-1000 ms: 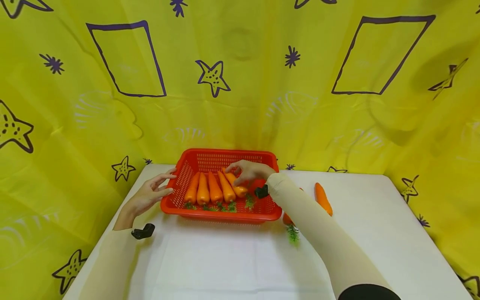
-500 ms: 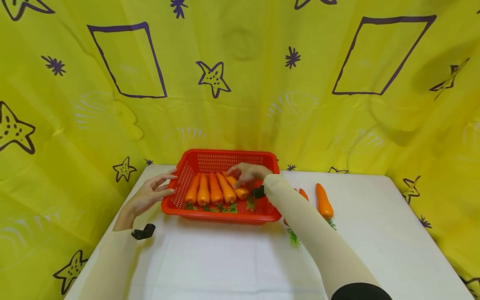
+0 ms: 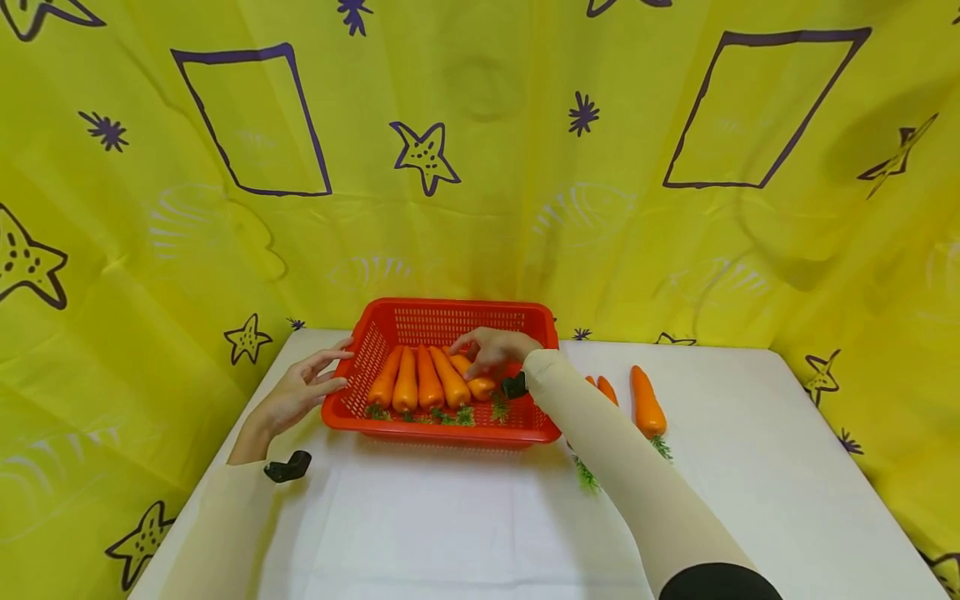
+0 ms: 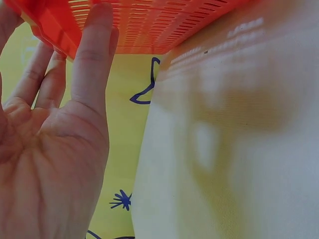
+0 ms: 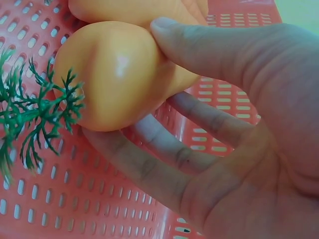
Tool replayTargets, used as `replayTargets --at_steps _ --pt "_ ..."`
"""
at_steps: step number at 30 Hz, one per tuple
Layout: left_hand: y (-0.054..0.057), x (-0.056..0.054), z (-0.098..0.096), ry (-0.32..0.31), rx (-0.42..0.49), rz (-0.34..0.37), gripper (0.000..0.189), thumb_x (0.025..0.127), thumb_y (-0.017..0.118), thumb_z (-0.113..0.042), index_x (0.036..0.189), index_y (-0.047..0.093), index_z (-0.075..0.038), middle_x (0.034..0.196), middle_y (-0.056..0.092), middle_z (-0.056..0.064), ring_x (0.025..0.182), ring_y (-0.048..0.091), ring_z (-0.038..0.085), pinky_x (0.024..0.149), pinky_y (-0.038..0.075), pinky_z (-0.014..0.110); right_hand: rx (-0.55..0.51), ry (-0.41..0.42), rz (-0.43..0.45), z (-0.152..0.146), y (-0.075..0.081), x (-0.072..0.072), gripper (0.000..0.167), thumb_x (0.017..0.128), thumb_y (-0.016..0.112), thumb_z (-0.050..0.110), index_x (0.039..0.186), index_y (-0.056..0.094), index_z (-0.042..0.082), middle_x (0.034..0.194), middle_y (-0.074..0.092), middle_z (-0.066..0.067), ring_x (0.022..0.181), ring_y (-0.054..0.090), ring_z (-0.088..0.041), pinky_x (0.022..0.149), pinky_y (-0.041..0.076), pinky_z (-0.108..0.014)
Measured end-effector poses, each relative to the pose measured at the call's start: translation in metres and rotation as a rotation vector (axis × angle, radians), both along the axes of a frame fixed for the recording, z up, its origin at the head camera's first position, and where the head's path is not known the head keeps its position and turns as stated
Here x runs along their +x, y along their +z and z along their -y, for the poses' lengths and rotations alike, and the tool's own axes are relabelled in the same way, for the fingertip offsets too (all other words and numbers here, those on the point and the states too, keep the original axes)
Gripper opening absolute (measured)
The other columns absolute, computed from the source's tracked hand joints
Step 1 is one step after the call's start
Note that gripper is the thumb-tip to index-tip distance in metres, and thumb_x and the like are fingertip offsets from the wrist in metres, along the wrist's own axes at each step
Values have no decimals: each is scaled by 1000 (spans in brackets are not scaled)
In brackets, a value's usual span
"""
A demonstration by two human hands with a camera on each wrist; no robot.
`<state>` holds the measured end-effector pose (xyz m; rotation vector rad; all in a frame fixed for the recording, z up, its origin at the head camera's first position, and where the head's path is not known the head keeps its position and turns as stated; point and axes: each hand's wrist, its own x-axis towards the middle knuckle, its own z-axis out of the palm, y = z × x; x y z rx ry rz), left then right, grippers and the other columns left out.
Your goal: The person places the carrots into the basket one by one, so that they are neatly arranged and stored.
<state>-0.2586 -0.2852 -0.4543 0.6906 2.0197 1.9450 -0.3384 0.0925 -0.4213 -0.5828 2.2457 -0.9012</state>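
Observation:
A red perforated plastic basket (image 3: 442, 433) stands on the white table. Inside it, several orange carrots (image 3: 405, 382) with green tops lie side by side, tips toward the back. My right hand (image 3: 497, 348) reaches into the basket and holds the rightmost carrot (image 5: 112, 74); the right wrist view has the thumb on its upper side and fingers curled beneath. At the basket's left end, my left hand (image 3: 300, 390) has spread fingers touching the rim. The left wrist view shows its straight fingers (image 4: 90, 64) against the basket's outer wall.
To the right of the basket lies a carrot (image 3: 647, 402) with a green top. More carrots (image 3: 606, 388) are partly hidden behind my right sleeve (image 3: 622, 458). A yellow patterned curtain (image 3: 495, 233) surrounds the back and sides of the white table (image 3: 420, 533).
My right hand and forearm have shifted slightly left, uncovering more of the carrots on the table. The rightmost carrot in the basket stays in its grip. The left hand keeps its place.

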Motion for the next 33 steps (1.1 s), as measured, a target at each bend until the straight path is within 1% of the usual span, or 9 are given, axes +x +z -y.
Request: replayTargets --at_steps 6,9,13,16,20,23,28,31,33 --pt "-1 -2 1 -4 1 -4 43 102 55 6 142 43 12 171 14 13 155 0 46 105 48 25 14 -2 10 0 2 0 58 92 77 9 146 58 17 142 56 -15 120 56 -27 90 58 -33" --pt "-2 -3 1 -3 -2 11 42 102 55 6 143 45 9 172 15 9 156 7 39 105 48 25 21 13 2 -1 4 2 60 93 76 10 149 56 16 142 56 -17 122 56 -28 91 57 -33" --pt "-3 -2 1 -2 -3 16 42 102 56 5 143 47 6 172 16 8 155 19 26 105 49 26 39 41 -34 -2 5 3 62 94 76 15 151 53 16 142 57 -17 122 58 -27 92 56 -32" --pt "-3 -1 1 -6 1 10 42 102 56 5 143 47 7 172 15 9 156 17 27 105 49 26 61 59 -46 -2 7 4 63 95 76 18 152 50 15 142 58 -17 125 59 -28 95 56 -35" --pt "-3 0 1 -6 -4 8 42 103 56 3 143 46 8 172 14 9 156 6 38 105 48 25 143 107 -132 -5 21 10 65 96 75 22 154 47 16 143 57 -18 131 55 -31 102 52 -41" --pt "-4 0 1 0 -12 5 43 103 57 3 144 46 8 172 14 9 155 4 42 105 49 25 185 139 -225 -11 35 16 64 97 73 24 155 46 17 142 56 -19 131 54 -33 102 51 -43" --pt "-4 0 1 -5 -11 0 43 103 56 3 144 44 9 172 13 10 156 5 41 105 49 25 170 165 -345 -31 57 26 61 99 71 23 155 46 15 141 56 -20 125 57 -33 92 54 -40" --pt "-4 0 1 -2 -7 0 42 103 57 2 144 45 8 172 13 11 156 8 40 105 49 25 140 171 -417 -46 68 34 59 99 71 22 153 48 12 138 57 -21 117 60 -34 90 54 -42" --pt "-3 0 0 -1 0 4 43 103 57 3 143 45 8 172 12 12 156 9 39 105 49 26 109 165 -452 -55 73 38 58 99 71 21 151 50 9 139 58 -23 112 64 -33 92 54 -43"
